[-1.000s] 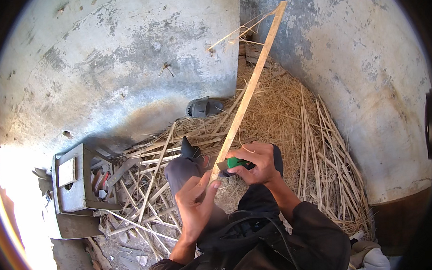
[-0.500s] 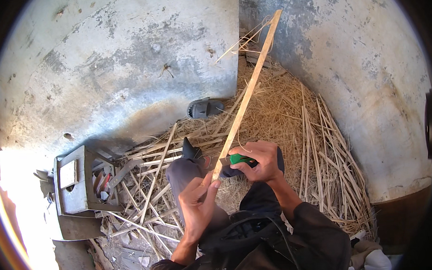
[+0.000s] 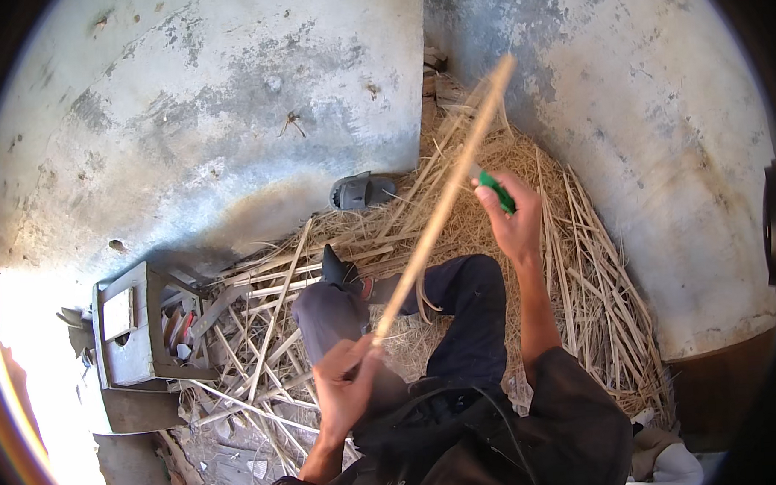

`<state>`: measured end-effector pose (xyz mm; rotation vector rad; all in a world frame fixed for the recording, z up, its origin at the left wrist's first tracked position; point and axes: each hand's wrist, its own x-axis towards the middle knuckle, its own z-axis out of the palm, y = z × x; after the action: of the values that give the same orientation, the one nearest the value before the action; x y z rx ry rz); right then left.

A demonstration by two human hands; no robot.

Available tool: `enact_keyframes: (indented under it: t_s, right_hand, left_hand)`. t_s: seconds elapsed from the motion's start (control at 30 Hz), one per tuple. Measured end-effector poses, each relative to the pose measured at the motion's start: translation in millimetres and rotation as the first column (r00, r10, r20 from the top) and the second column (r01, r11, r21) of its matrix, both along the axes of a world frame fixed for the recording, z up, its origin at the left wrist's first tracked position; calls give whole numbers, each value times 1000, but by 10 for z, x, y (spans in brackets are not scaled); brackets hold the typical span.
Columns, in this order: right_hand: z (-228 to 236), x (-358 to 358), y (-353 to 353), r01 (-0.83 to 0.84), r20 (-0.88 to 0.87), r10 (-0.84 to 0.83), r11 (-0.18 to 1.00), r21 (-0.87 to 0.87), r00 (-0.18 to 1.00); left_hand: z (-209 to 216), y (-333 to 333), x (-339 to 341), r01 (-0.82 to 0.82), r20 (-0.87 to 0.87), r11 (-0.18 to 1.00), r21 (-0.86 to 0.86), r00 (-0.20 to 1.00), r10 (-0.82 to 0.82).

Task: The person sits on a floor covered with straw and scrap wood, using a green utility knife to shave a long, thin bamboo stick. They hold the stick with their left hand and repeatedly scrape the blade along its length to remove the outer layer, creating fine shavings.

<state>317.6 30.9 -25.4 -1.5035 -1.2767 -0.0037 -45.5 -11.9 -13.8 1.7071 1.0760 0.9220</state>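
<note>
A long, pale strip of wood or bamboo [image 3: 442,208] slants up and away over my legs, slightly blurred by motion. Its near end is pinched in my left hand [image 3: 345,382], above my left thigh. Thin shavings curl off the strip near its middle and far end. My right hand [image 3: 515,217] is closed round a green-handled knife [image 3: 496,193], close to the strip's far half. The knife's blade is hard to make out against the strip.
Shavings [image 3: 522,165] and loose strips [image 3: 608,295] cover the ground ahead and at right. A grey slipper [image 3: 362,192] lies by the pale wall [image 3: 255,102]. At left stands a wooden box [image 3: 130,324] with odds and ends inside. More strips [image 3: 271,323] lie crisscrossed beside it.
My right hand with the knife has moved away from me, from the strip's near end toward its far half. The strip's far end has dipped a little. My left hand keeps its grip.
</note>
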Motion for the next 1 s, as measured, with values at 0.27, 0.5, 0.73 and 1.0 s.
enact_keyframes:
  t_s: [0.27, 0.5, 0.73, 1.0]
  right_hand:
    - [-66, -523, -180, -313, -80, 307, 946, -81, 949]
    - [-27, -750, -204, -505, 64, 503, 863, 11, 862]
    - [53, -761, -195, -429, -22, 432, 899, 94, 901]
    - [126, -631, -155, -359, 10, 360, 929, 85, 933]
  left_hand:
    - [8, 100, 79, -68, 123, 997, -42, 990, 72]
    - [-7, 110, 147, 5, 197, 997, -82, 980, 12]
    - [-100, 50, 107, 29, 150, 997, -73, 989, -18]
    - [-32, -26, 74, 72, 239, 967, -244, 971, -12]
